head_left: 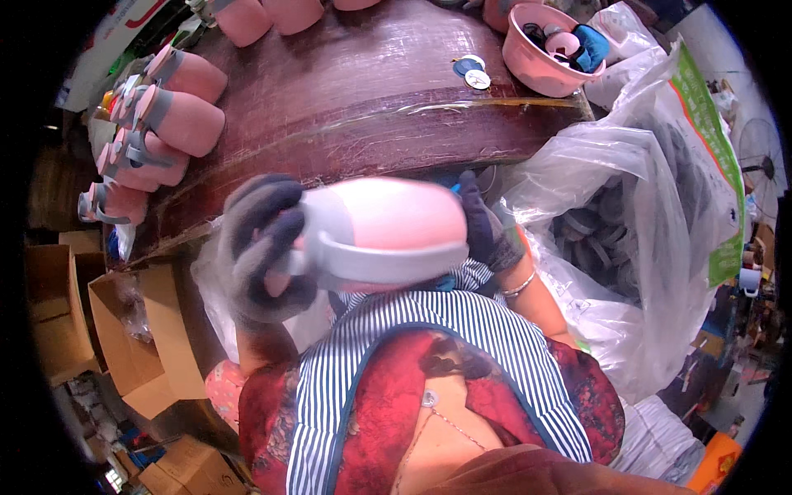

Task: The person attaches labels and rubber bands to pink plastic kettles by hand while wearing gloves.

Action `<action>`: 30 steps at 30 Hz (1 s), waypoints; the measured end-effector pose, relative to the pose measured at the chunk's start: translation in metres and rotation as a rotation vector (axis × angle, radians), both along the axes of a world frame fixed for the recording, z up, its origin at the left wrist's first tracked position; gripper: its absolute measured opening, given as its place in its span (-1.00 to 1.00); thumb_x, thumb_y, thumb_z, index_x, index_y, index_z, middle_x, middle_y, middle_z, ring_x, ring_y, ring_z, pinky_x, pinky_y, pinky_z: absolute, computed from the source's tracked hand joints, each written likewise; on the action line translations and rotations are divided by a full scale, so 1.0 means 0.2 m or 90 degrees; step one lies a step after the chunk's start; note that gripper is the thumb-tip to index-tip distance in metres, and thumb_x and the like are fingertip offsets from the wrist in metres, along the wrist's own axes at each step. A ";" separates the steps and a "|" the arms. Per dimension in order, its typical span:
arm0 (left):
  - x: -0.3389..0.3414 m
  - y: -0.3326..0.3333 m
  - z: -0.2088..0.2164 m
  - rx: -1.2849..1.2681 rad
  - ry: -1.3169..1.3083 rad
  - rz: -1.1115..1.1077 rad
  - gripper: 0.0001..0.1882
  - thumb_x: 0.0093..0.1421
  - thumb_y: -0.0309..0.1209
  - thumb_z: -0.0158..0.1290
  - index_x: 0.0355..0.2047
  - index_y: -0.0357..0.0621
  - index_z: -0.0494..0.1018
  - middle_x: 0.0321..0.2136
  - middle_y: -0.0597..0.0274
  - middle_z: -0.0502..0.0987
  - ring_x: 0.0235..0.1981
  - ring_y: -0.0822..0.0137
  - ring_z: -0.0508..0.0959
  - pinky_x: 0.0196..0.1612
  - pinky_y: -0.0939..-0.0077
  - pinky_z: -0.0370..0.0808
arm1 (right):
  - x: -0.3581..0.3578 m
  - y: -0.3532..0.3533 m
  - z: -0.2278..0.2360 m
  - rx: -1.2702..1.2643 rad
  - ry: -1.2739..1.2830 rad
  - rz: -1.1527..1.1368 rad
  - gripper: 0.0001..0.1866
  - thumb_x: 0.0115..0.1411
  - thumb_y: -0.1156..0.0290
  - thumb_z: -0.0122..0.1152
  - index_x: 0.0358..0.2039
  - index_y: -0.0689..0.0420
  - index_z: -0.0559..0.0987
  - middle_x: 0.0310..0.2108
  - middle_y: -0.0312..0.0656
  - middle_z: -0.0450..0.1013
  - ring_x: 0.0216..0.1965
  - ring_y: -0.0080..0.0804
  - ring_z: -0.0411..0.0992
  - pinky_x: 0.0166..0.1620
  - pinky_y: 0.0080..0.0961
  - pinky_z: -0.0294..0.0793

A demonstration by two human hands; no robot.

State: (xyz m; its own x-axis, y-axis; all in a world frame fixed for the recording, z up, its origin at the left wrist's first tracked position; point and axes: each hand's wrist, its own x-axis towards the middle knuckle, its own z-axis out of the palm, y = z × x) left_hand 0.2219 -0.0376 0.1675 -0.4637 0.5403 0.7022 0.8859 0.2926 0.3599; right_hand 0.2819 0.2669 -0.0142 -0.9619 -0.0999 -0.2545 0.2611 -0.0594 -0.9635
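In front of my chest a pink jug [404, 216] with a grey collar and a long grey handle lies on its side in the air, slightly blurred. My left hand [262, 247], in a dark grey glove, is wrapped around its lid end. At the base end, my gloved right hand [488, 227] grips it from the side; its fingers are partly hidden behind the jug. A bit of something blue shows by the right fingers, too small to name. The dark red table [355, 91] lies just beyond the jug.
Several similar pink jugs [188, 122] line the table's left side. At the far right stands a pink basin [540, 70] with small parts; round discs [476, 78] lie nearby. A clear plastic bag [643, 330] of grey parts is at right, an open cardboard box [173, 330] at left.
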 end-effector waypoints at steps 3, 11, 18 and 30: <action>-0.12 0.11 0.06 -0.167 -0.064 -0.096 -0.38 -0.12 -0.22 0.29 0.02 -0.06 0.55 -0.02 0.02 0.53 -0.01 -0.10 0.52 0.03 0.05 0.48 | -0.20 0.18 -0.12 0.214 0.080 -0.184 -0.55 0.28 0.16 0.21 0.07 0.19 0.56 -0.03 -0.11 0.55 -0.01 -0.35 0.50 0.10 -0.37 0.45; -0.59 0.46 -0.22 -0.311 -0.253 -0.471 -0.43 0.04 -0.09 0.24 0.09 0.07 0.56 0.15 0.11 0.46 0.24 0.00 0.35 0.32 -0.08 0.20 | -1.18 0.76 -0.11 0.849 0.285 -0.256 -0.69 0.17 0.12 0.27 -0.15 0.01 0.65 -0.17 -0.06 0.56 -0.15 -0.04 0.53 -0.08 -0.18 0.49; -0.58 0.21 -0.39 -0.342 -0.118 0.006 -0.53 0.15 -0.22 0.15 0.12 0.25 0.51 0.24 0.11 0.37 0.27 -0.06 0.31 0.32 0.02 0.23 | -1.16 0.76 -0.14 0.769 0.338 -0.203 -0.63 0.12 0.10 0.31 -0.10 -0.02 0.63 -0.20 -0.03 0.57 -0.15 -0.03 0.55 -0.06 -0.16 0.49; -0.04 0.20 -0.67 0.068 -0.352 0.193 -0.60 0.01 -0.37 0.33 -0.13 -0.12 0.51 -0.10 0.08 0.47 -0.07 0.06 0.49 0.00 0.22 0.45 | -0.50 0.15 0.31 0.044 0.116 -0.231 -0.76 0.31 0.37 0.20 -0.05 0.13 0.50 -0.19 -0.32 0.48 -0.28 -0.67 0.42 -0.29 -0.73 0.46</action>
State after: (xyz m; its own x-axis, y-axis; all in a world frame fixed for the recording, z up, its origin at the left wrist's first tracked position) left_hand 0.2144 0.0024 0.0340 -0.8940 0.2691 0.3584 0.4450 0.4386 0.7807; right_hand 0.1810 0.2961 0.0473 -0.9617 0.2647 -0.0707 0.0596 -0.0500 -0.9970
